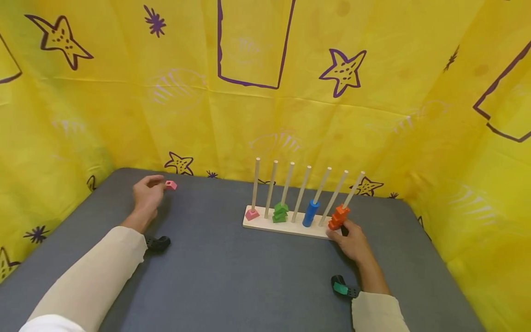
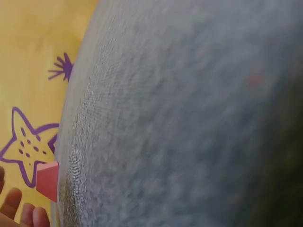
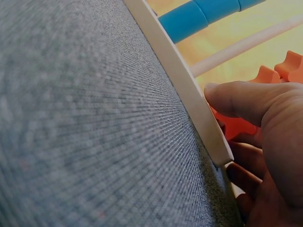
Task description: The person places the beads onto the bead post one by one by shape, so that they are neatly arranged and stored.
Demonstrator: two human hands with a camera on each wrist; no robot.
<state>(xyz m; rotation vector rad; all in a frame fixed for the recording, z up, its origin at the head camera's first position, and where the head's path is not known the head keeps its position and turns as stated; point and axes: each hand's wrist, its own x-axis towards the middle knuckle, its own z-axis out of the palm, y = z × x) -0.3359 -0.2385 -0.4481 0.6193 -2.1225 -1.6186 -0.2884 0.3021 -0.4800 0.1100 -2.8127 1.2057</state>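
Note:
A pink block [image 1: 171, 185] with a hole lies on the table at the back left. Beside it is my left hand [image 1: 148, 193], fingers loosely bent; in the left wrist view the fingertips [image 2: 41, 216] look apart from the block. My right hand [image 1: 352, 240] holds the right end of a wooden peg board [image 1: 265, 224], thumb on its edge and fingers at the corner. Upright pegs carry one pink block [image 1: 251, 214], green blocks [image 1: 280, 213], blue cylinders [image 1: 311, 213] and orange star-like blocks [image 1: 339, 216]. Part of the orange stack hides behind my thumb in the right wrist view.
The dark grey table [image 1: 232, 276] meets a yellow patterned curtain [image 1: 265, 115] behind and at both sides. Near each wrist a black device juts out, one at the left [image 1: 157, 243] and one with green at the right [image 1: 344, 287].

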